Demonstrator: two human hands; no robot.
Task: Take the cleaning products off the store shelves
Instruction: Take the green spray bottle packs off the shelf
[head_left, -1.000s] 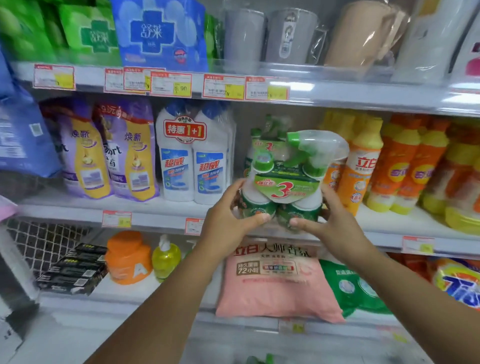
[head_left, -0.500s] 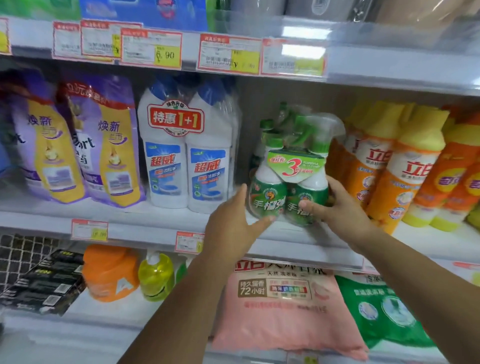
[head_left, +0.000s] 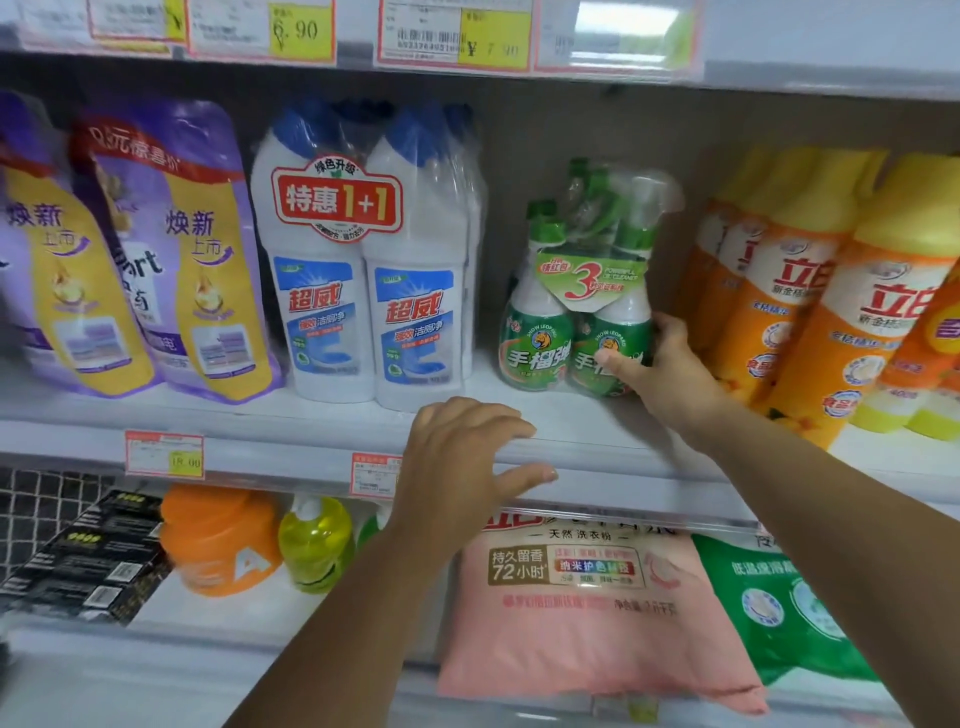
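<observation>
Fingers of the right hand curl round the right-hand bottle of the green spray-cleaner twin pack, thumb across its label: a full hold. Left hand hangs below and left of the pack, over the front lip of the middle shelf, fingers loosely spread and holding nothing. Pack stands upright, base apparently on the board, so its removal is judged begun but not done. Left to clear: white toilet-cleaner twin pack to the pack's left, purple refill pouches beyond that, orange dish-liquid bottles just to its right, pink laundry-powder bag below. Clearance: bare board in front and left of the pack; orange bottles crowd the gripping hand; upper price rail overhangs the trigger heads, so an outward pull looks safer than a lift.
</observation>
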